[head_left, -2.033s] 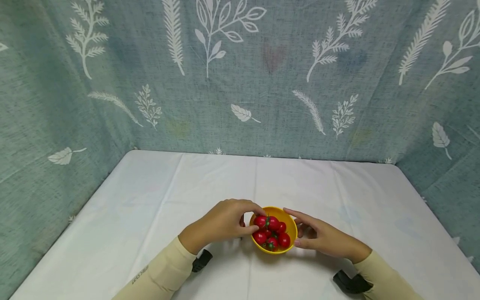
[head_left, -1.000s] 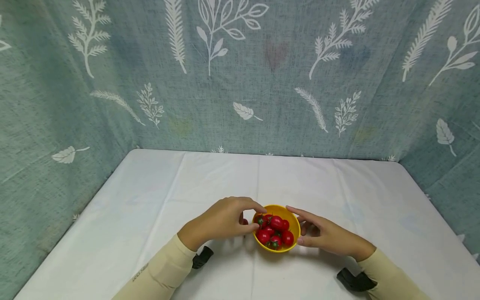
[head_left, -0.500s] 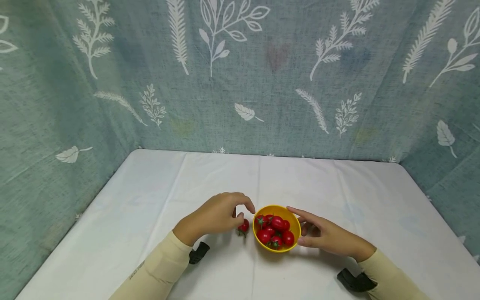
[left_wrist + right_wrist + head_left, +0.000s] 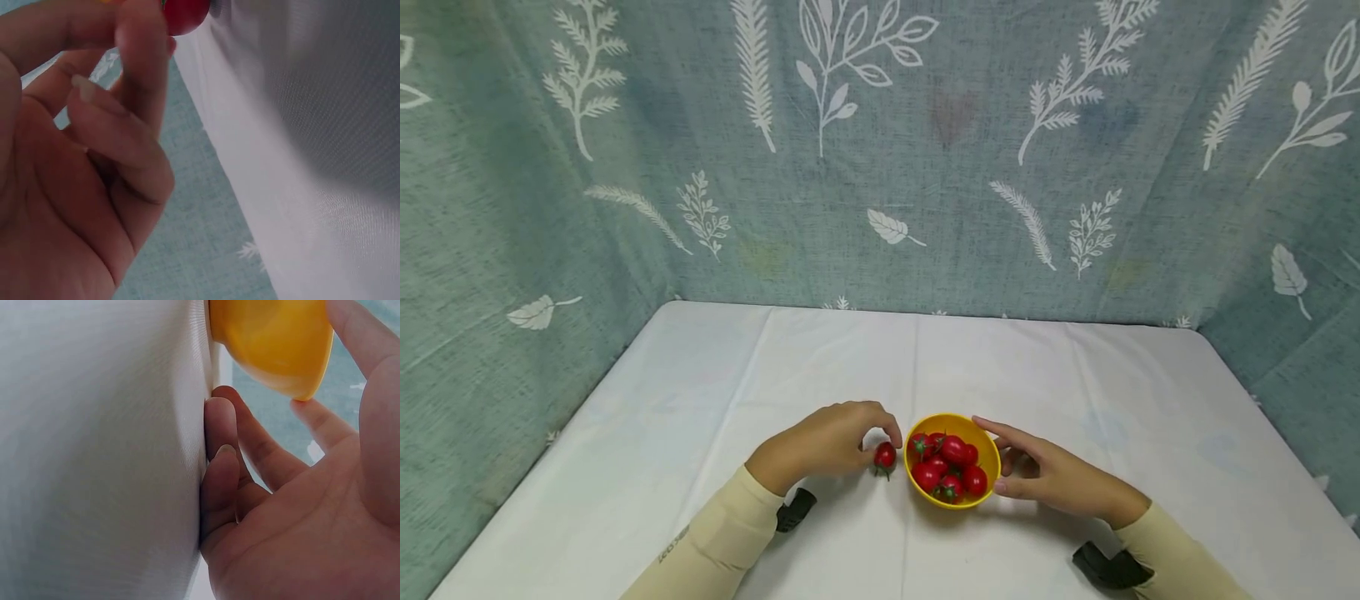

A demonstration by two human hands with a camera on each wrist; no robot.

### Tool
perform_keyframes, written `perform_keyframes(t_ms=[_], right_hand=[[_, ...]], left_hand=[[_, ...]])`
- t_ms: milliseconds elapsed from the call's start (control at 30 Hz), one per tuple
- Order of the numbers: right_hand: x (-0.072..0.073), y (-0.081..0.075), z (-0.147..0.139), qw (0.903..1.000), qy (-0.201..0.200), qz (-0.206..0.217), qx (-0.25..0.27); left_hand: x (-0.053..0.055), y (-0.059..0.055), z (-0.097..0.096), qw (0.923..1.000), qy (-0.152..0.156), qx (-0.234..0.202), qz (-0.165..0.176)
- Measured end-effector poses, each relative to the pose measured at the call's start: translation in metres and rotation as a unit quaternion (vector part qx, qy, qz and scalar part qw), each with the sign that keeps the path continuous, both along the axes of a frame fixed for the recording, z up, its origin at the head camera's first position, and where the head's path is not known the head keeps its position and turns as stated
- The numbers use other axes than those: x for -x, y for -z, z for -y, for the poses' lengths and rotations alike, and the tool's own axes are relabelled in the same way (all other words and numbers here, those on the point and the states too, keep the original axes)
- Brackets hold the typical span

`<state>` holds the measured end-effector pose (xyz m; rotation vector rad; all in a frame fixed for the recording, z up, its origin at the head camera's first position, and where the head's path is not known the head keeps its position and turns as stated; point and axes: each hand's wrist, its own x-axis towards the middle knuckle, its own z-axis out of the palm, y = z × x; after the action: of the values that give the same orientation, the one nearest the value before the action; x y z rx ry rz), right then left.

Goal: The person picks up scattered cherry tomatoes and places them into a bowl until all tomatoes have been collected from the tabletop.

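Observation:
A red cherry tomato [image 4: 885, 455] with a green stem lies on the white cloth, left of a yellow bowl [image 4: 982, 440]. My left hand [image 4: 827, 442] curls its thumb and index finger round this tomato from either side. In the left wrist view the tomato [image 4: 187, 14] shows at the top, by the fingertips. The bowl holds several more cherry tomatoes [image 4: 953, 450]. On its right side my right hand [image 4: 1052, 475] holds the rim between thumb and index finger. The right wrist view shows the other fingers curled against the cloth, below the bowl [image 4: 275, 344].
A white cloth [image 4: 812, 350] covers the table. Behind and at both sides hangs a green-blue curtain [image 4: 820, 217] with white leaf prints. Black straps [image 4: 795, 510] sit at the wrists, over beige sleeves.
My left hand has drawn back left from over the bowl and come down round the tomato beside it. My right hand has stayed at the bowl.

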<state>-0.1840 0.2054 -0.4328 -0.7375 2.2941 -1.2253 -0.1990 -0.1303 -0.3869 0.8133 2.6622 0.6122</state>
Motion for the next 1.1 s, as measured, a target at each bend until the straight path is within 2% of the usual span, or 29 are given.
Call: perform_keyframes(t_ms=[167,467,833,1100], right_hand=[[-0.0003,0.0004,0.0003,1.0,0.002,0.0,-0.003],[0.0013,0.001,0.0008,1.0,0.002,0.006,-0.003],[-0.0003,-0.0004,-0.0003,1.0,0.0,-0.003,-0.002],[-0.0004,-0.0005,-0.0003,1.0,0.002,0.001,-0.004]], left_hand=[[-0.0028,0.0007,-0.0011,0.9999,0.008,0.014,0.0],[-0.0045,-0.0008,-0.0019,0.9998,0.012,0.008,0.015],[-0.0037,0.0026,-0.0024,0.9998,0.005,0.018,0.01],[-0.0047,0.0005,-0.0017,0.9995,-0.008,0.026,0.015]])
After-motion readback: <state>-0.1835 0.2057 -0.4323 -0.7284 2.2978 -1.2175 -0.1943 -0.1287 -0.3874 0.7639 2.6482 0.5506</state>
